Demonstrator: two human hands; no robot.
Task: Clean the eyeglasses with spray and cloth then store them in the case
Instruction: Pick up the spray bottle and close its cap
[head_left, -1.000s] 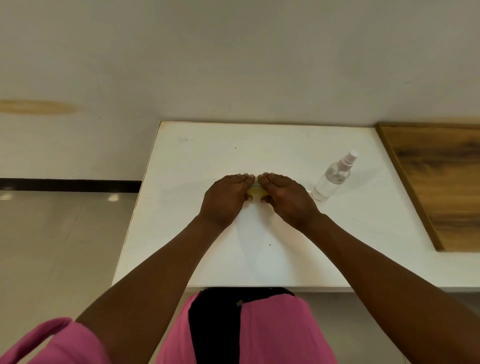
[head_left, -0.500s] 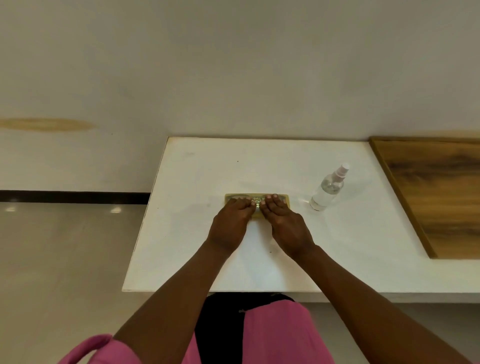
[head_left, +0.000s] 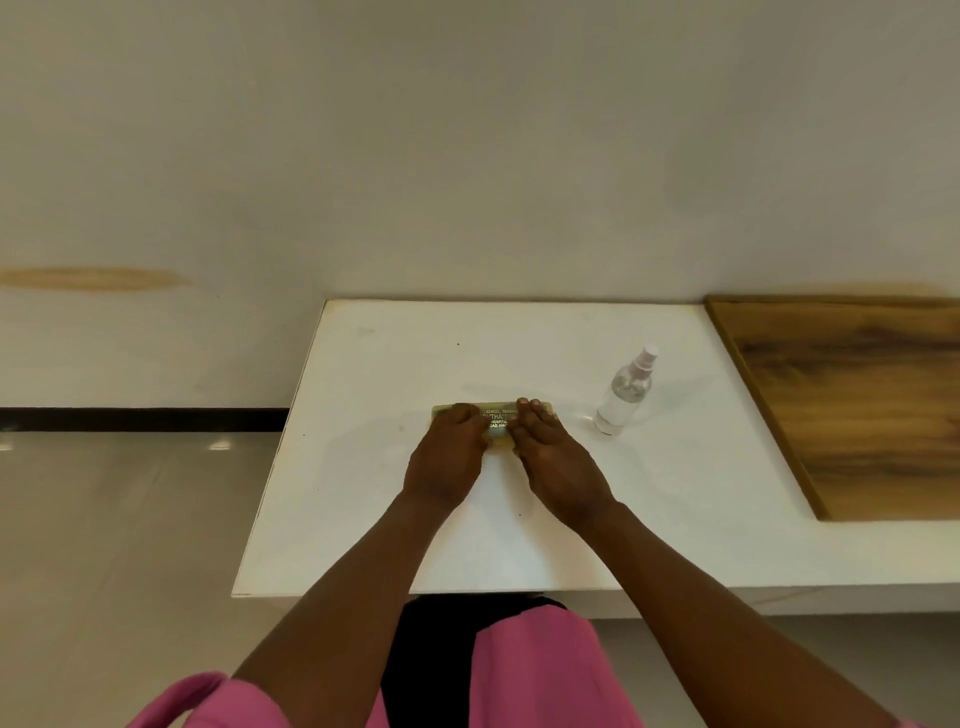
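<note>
Both hands rest on a flat, olive-yellow rectangular eyeglass case (head_left: 496, 422) with pale printed lettering, lying closed near the middle of a white table (head_left: 675, 509). The left hand (head_left: 448, 457) lies over the case's left half, its grip hidden beneath curled knuckles; whether it pinches anything cannot be told. The right hand (head_left: 556, 462) presses down with straight fingers (head_left: 531, 415) on the right half. A clear plastic spray bottle (head_left: 622, 395) stands upright, apart, to the right, near a wood-grain panel (head_left: 862, 400).

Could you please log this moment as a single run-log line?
left hand: on glasses case | right hand: on case | case: closed, on table | spray bottle: upright, untouched
</note>
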